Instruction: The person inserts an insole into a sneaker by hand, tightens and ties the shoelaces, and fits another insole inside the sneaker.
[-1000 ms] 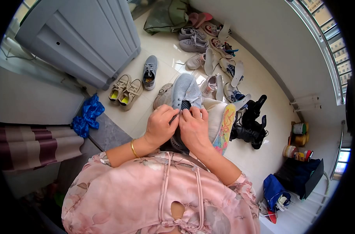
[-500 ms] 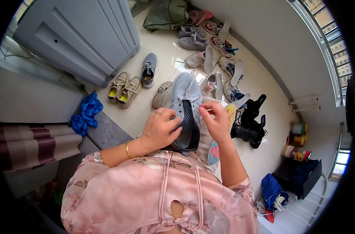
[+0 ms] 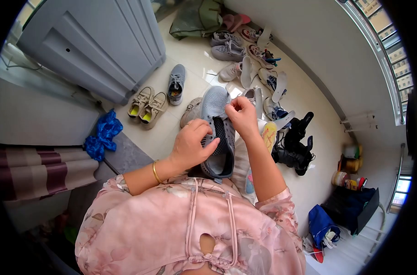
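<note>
A light grey mesh shoe (image 3: pixel 216 101) lies in front of my body, its toe pointing away from me and its dark inner side showing through the opening. My left hand (image 3: pixel 193 143) rests at the left edge of the opening, fingers curved and apart, with nothing visible between them. At the right side of the lacing, my right hand (image 3: pixel 241 113) is closed in a pinch near the upper eyelets; what its fingertips hold is too small to make out. Pale cloth and a colourful patterned piece (image 3: pixel 269 136) lie beneath my right forearm.
Beige shoes (image 3: pixel 153 109) and a grey shoe (image 3: pixel 176 84) stand ahead on the left, near a large grey cabinet (image 3: pixel 98 46). Several shoes with insoles line the right wall. Black footwear (image 3: pixel 293 149) and a blue bag (image 3: pixel 322 222) are at right; blue plastic (image 3: pixel 104 134) lies left.
Both hands were together at the shoe's lacing, then parted. Since then my right hand has moved back in, up and left to the upper eyelets. My left hand stays by the opening.
</note>
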